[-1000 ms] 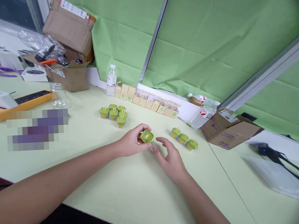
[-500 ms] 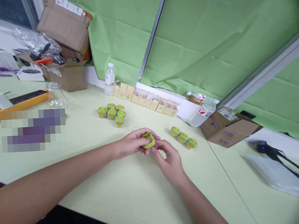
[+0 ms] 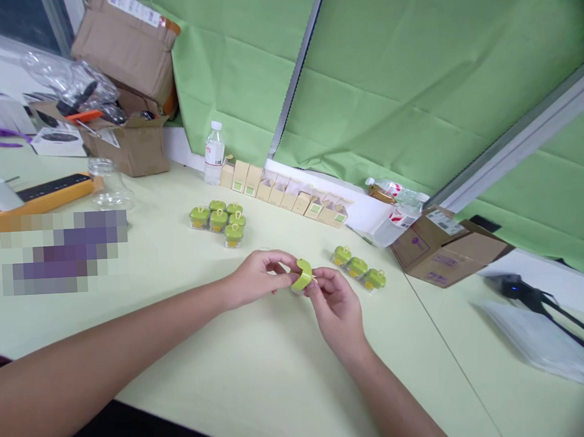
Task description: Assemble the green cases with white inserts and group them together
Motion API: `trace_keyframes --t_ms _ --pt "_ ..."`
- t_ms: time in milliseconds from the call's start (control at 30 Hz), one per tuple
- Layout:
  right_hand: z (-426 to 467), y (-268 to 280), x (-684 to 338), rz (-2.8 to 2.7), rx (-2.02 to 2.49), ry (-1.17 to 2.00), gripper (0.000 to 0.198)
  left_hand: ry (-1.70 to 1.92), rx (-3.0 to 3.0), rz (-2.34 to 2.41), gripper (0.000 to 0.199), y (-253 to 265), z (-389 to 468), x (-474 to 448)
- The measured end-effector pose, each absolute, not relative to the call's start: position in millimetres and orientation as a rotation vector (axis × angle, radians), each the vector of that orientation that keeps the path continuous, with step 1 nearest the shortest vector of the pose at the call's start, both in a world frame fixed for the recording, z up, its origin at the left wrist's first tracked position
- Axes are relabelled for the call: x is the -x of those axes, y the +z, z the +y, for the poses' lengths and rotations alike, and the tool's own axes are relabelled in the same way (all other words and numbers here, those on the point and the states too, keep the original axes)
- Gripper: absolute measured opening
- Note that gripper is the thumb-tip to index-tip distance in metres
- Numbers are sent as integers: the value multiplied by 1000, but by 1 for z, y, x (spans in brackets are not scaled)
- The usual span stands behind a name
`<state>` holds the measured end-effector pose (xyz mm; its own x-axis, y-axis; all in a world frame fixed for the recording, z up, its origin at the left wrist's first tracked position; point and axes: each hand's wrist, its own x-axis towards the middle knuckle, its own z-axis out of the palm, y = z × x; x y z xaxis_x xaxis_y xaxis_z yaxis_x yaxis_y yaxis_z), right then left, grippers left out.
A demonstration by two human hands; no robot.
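Note:
Above the table, a small green lid is tilted on its side between my two hands. My left hand pinches it from the left between thumb and fingers. From the right, my right hand closes thumb and fingertips at its edge, where a small pale tip, perhaps its loop, pokes out. Something clear shows just under the lid; whether it is a container is hard to tell. Right of my hands stand small clear boxes with green lids and pale loops. A cluster of similar boxes stands farther back on the left.
Small beige cartons line the back wall beside an upright water bottle. Further bottles and a cardboard box are at the right. At left are a clear jar, an orange power strip and an open carton.
The green lid has turned from showing its hollow inside to standing on edge, and moved slightly right. My right hand has shifted right, its fingertips now at the lid's edge.

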<state>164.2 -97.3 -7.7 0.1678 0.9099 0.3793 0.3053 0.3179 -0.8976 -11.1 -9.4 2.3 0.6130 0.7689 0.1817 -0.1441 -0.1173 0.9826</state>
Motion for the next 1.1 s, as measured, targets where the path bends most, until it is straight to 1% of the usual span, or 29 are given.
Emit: trace_keyframes --t_ms 167,333,467,567,733,933,1100 --pt "-100 -7 -162 -1443 1198 551 9 830 -1432 469 17 4 -13 8" --pt "-102 0 -163 -1501 1184 518 16 738 -1305 528 23 4 -10 10" --pt "-103 2 -166 -1584 1226 404 14 688 -1297 511 22 5 -9 12" --pt "-103 2 -167 -1603 1232 385 14 687 -1305 474 22 5 -9 12" --pt "-102 0 -166 -1574 1264 459 13 714 -1329 465 20 0 -9 12" --pt "-98 2 -164 -1336 1264 759 11 675 -1331 484 23 -2 -9 13" --pt "-98 3 -161 -1286 1288 775 13 611 -1338 470 24 2 -11 15"
